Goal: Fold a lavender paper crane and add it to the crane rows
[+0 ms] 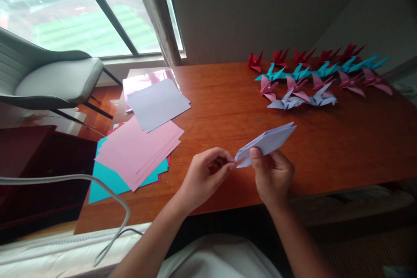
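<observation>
A partly folded lavender paper piece (267,142) hangs above the near edge of the wooden table (221,108). My right hand (273,174) grips it from below, thumb pressed on its lower left part. My left hand (205,173) pinches the pointed left tip of the same piece with thumb and fingers. Both hands are closed on the paper.
Stacks of pink (140,150), lavender (156,103) and teal (109,180) square sheets lie at the table's left. Rows of finished red (302,56), teal (322,69), pink (325,83) and lavender (302,100) paper cranes sit at the far right. A grey chair (55,80) stands by the window.
</observation>
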`<action>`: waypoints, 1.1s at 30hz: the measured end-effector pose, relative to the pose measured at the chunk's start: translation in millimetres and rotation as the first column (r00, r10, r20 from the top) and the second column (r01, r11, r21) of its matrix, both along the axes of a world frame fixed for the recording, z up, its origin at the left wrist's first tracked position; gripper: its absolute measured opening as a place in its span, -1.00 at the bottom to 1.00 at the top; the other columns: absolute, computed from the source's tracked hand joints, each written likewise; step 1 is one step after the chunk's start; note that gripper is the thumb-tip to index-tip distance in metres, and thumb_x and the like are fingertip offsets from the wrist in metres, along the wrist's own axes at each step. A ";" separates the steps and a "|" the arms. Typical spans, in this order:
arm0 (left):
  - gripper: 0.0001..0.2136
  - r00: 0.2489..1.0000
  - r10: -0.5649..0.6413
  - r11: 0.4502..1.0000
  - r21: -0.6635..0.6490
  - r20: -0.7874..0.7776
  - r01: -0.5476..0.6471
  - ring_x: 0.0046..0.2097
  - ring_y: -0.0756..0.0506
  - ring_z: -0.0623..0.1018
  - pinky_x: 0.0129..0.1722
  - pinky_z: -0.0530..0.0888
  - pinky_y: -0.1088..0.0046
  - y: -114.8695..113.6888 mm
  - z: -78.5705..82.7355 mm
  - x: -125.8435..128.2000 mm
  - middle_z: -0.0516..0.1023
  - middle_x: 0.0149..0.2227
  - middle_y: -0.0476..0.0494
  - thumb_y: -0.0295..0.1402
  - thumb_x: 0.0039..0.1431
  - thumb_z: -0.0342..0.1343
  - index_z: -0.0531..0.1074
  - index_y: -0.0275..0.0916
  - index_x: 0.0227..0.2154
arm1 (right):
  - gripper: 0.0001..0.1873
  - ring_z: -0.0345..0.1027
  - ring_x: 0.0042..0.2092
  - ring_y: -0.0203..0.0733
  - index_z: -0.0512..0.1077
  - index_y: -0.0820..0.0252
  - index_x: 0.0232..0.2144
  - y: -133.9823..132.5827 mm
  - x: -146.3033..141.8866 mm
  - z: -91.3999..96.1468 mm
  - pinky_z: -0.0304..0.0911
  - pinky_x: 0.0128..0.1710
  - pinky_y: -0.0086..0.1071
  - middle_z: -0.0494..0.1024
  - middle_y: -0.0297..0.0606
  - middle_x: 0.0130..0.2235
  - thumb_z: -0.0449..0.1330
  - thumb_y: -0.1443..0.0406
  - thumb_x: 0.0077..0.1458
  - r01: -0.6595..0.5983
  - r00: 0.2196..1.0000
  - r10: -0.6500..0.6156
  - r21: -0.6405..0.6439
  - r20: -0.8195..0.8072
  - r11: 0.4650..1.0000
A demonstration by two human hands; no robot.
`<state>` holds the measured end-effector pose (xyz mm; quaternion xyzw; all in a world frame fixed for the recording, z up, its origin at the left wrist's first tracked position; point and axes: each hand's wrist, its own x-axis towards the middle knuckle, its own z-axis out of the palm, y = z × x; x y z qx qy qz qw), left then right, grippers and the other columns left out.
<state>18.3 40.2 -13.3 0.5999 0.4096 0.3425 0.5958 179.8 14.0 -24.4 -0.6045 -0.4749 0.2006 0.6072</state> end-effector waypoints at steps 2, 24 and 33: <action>-0.87 1.000 -0.002 1.000 -0.011 0.028 0.002 -0.31 -0.03 0.50 -0.31 0.45 0.51 0.6 2.2 0.9 0.54 -0.32 -0.12 -0.33 0.21 0.25 0.49 -0.28 -0.29 | -0.67 0.31 -0.51 -0.28 0.41 0.13 -0.57 0.0 0.7 -1.4 0.23 -0.50 -0.42 0.45 -0.39 -0.57 0.29 0.15 0.17 -0.006 1.000 0.006 0.015 0.025 1.000; -0.90 0.990 0.093 0.995 -0.034 0.106 -0.090 -0.33 -0.03 0.52 -0.31 0.48 0.49 2.9 2.8 1.6 0.56 -0.39 -0.10 -0.40 0.14 0.31 0.52 -0.30 -0.40 | -0.73 0.29 -0.52 -0.31 0.47 0.14 -0.55 0.4 2.2 -2.3 0.18 -0.52 -0.43 0.47 -0.41 -0.56 0.31 0.19 0.16 -0.045 0.999 0.046 0.060 -0.009 0.997; -0.86 0.977 0.159 0.972 0.153 0.143 -0.181 -0.27 -0.04 0.56 -0.25 0.51 0.45 0.7 0.9 0.0 0.59 -0.29 -0.09 -0.49 0.14 0.30 0.54 -0.23 -0.24 | -0.80 0.30 -0.39 -0.26 0.50 0.11 -0.45 4.2 5.4 -11.9 0.20 -0.43 -0.38 0.47 -0.35 -0.40 0.35 0.17 0.12 -0.214 0.901 0.220 0.058 -0.374 0.975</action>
